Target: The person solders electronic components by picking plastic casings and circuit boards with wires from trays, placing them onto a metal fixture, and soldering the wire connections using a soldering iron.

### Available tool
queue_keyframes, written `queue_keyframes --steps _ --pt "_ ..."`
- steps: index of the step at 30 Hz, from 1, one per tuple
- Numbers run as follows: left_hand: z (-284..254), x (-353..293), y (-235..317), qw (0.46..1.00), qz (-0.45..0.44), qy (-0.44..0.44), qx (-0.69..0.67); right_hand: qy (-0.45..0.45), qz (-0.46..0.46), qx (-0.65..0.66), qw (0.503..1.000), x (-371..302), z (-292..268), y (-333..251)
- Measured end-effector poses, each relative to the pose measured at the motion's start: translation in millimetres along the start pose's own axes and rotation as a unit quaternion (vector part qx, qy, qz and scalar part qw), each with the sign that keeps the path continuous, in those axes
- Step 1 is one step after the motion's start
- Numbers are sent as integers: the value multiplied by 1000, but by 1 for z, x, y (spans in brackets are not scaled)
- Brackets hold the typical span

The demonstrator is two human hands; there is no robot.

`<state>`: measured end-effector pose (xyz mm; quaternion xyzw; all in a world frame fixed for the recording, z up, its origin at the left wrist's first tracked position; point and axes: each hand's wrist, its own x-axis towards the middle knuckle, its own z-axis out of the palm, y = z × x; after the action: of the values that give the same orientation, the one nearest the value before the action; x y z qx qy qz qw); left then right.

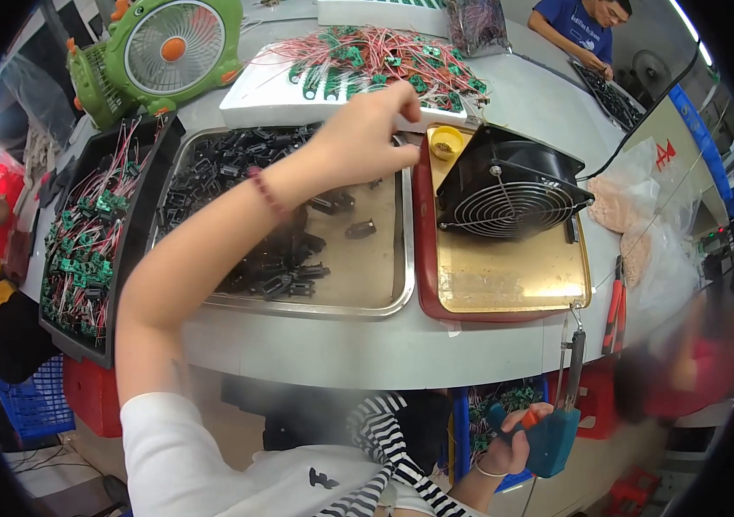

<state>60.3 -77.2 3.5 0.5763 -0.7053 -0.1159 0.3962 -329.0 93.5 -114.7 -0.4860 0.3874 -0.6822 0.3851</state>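
Observation:
My left arm stretches across a metal tray that holds many small black plastic housings. Above the tray's far right corner, my left hand has its fingers bent and its thumb apart, with nothing visible between them. Just right of it stands a small yellow cup. Low at the right, my right hand is wrapped round the handle of a teal soldering gun with an orange trigger. The gun's tip points up, beside the near edge of a gold-coloured tray.
A black fan stands on the gold tray. Red-handled pliers lie to its right. Wired green circuit boards fill a black bin and a white foam tray. A green toy-shaped fan stands behind. A co-worker sits far right.

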Motion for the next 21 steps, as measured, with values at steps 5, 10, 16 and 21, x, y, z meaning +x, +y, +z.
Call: queue_keyframes --steps 5,10,16,21 --pt "-14 -52 2 988 46 -123 85 -10 0 24 1000 3 2 1" --pt "15 -91 -1 959 73 -128 243 -21 1 76 997 4 3 5" --pt "10 -90 42 993 21 -89 71 -15 -14 55 998 3 2 3" --pt "28 -79 91 991 122 -43 39 -9 -1 44 999 4 8 -2"
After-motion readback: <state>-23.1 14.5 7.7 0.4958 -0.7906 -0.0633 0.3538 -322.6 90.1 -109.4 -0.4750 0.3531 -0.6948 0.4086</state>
